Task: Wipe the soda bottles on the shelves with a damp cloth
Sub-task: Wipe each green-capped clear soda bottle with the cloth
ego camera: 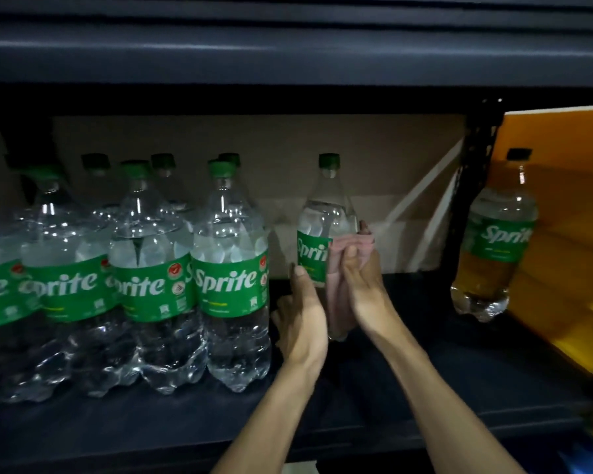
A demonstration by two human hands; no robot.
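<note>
The left grip [300, 313] curls round a bottle [326, 213] standing on the shelf [425, 388]. The right grip [360, 285] clutches a pink cloth [334, 268] against its label.

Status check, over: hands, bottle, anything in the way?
Right hand grips pink cloth against middle Sprite bottle. Left hand braces its left side. Nothing blocking; packed bottles stand clear left.

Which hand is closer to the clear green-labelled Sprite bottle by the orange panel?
Right. The right hand, holding a pink cloth on the middle clear bottle, is left of that far-right bottle, apart from it. The left hand grips the middle bottle's other side, farther left.
</note>
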